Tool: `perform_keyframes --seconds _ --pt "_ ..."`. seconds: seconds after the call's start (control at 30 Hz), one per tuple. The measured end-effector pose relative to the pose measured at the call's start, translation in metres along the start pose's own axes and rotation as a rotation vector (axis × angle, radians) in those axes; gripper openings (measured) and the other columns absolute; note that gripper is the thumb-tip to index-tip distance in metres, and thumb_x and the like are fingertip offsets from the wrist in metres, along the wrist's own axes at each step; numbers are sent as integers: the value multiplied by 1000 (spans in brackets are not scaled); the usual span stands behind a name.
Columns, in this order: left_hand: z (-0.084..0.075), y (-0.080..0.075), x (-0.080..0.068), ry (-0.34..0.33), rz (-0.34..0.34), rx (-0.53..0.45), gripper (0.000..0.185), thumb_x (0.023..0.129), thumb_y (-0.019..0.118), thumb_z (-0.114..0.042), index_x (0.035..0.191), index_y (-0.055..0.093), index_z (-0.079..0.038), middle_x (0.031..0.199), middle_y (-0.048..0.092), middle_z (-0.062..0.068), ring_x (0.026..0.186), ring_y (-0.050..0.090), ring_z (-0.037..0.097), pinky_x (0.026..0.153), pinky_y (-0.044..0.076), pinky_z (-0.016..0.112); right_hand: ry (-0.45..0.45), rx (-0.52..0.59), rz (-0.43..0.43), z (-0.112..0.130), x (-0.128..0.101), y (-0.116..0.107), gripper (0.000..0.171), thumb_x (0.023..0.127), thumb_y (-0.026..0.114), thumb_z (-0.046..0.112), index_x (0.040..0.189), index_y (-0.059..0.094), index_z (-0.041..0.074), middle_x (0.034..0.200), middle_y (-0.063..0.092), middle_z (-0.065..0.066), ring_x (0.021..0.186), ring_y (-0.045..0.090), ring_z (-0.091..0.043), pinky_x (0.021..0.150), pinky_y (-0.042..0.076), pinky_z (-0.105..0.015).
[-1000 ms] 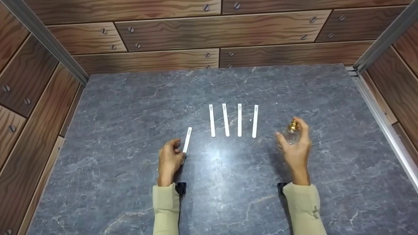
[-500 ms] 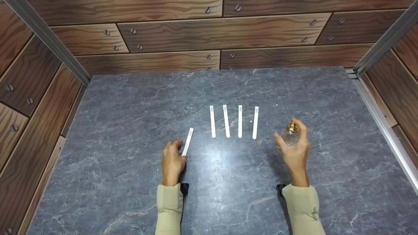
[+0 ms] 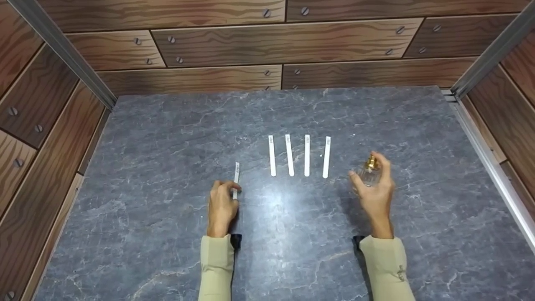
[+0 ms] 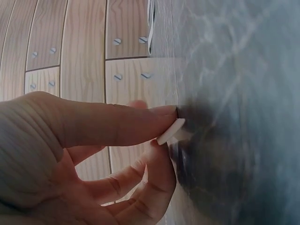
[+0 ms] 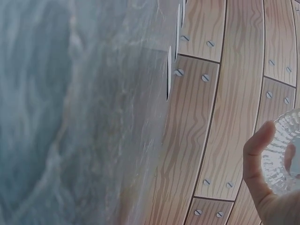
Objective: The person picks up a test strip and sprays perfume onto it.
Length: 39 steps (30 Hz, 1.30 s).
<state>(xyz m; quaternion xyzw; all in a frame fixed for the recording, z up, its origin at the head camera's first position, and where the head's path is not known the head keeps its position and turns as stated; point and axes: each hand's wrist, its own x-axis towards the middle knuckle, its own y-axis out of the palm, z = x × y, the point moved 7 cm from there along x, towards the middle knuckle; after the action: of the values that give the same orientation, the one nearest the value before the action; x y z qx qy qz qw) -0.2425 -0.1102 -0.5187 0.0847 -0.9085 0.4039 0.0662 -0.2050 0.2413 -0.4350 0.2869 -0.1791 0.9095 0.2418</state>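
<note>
The strip (image 3: 236,179) has turned more upright since the earlier frame, its near end pinched by the left hand (image 3: 221,207). The right hand (image 3: 374,194) grips the bottle (image 3: 369,172), just right of four strips (image 3: 299,155).

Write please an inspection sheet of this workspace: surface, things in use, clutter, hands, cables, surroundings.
Surface: grey marbled tabletop.
Things in use: one white paper strip raised at the left; four white strips lying side by side in a row; small clear glass perfume bottle with gold sprayer.
Clutter: nothing seen.
Hands: left hand pinches the lower end of the single strip between thumb and fingers; right hand holds the bottle, one finger on the sprayer.
Cables: nothing seen; a small black device shows at each cuff.
Surroundings: wood-pattern panels with screw heads on three sides, metal rails at the edges.
</note>
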Motion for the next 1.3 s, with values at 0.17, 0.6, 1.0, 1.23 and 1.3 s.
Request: perform_keyframes --seconds 0.17,0.6,1.0,1.23,1.3 --pt "1 3 3 9 44 4 32 68 60 20 81 77 -2 83 63 12 82 63 35 74 54 47 17 -2 -11 -10 -2 1 59 73 74 -23 127 51 -14 104 60 0 86 57 -4 74 47 -13" --pt "-11 8 5 110 36 -72 40 70 64 21 108 74 10 93 67 14 80 64 29 75 55 43 15 3 -3 -34 -4 1 63 72 76 -22 129 51 -11 102 59 1 85 56 -5 73 46 -13" --pt "-27 18 3 139 44 -167 56 69 56 28 122 67 12 108 65 17 86 66 29 73 57 39 -5 23 -14 3 -1 -1 59 73 74 -24 126 51 -15 103 59 5 87 56 -5 74 46 -13" --pt "-39 25 2 177 58 -214 60 66 55 27 124 66 12 113 65 17 83 65 24 72 56 32 -4 5 -17 -23 -3 0 63 70 76 -25 128 52 -14 105 59 7 91 55 -5 82 44 -17" --pt "-43 28 2 181 80 -231 62 66 56 27 125 65 12 114 65 16 83 65 24 72 56 31 1 -5 -17 -31 -4 0 64 70 76 -25 128 51 -13 103 60 4 89 55 -4 80 45 -16"
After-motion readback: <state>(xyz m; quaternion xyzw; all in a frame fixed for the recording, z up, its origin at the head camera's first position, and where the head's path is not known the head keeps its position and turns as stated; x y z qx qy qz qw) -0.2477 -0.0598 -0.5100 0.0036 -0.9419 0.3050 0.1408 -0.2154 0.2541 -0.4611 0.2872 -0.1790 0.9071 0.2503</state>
